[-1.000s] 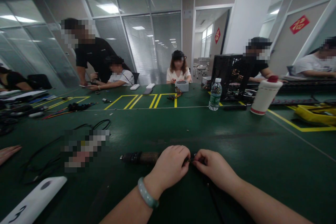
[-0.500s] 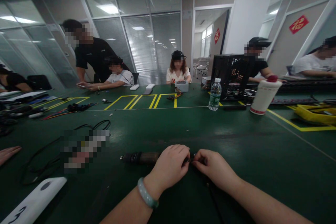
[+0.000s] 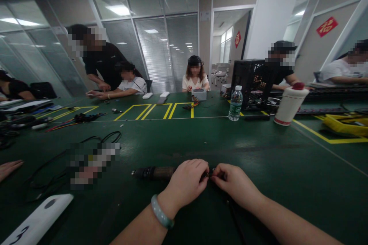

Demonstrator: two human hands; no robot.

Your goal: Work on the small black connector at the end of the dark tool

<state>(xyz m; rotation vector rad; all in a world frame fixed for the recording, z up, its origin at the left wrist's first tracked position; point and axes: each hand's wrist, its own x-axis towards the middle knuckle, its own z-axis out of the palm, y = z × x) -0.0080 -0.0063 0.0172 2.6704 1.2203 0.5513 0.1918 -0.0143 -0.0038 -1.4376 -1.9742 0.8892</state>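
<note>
A dark cylindrical tool [image 3: 153, 172], like a soldering iron or driver handle, lies on the green table [image 3: 201, 138] just in front of me, pointing left. My left hand [image 3: 186, 182], with a pale green bangle on the wrist, is closed over its right end. My right hand [image 3: 232, 182] is closed in a pinch right beside it, fingertips meeting the left hand's over a small dark part that I cannot make out. A thin black cable [image 3: 234, 214] runs back from there under my right forearm.
Black cables [image 3: 106, 136] and a white device [image 3: 37, 220] lie to my left, where another person's fingers [image 3: 8, 167] rest. Further off stand a water bottle [image 3: 235, 103], a white red-capped bottle [image 3: 289, 104], a black computer case [image 3: 254, 82] and a yellow tray [image 3: 346, 124]. Several people sit around the table.
My hands have stayed in place over the tool's end. The standing person at the far left has leaned a little further over the table.
</note>
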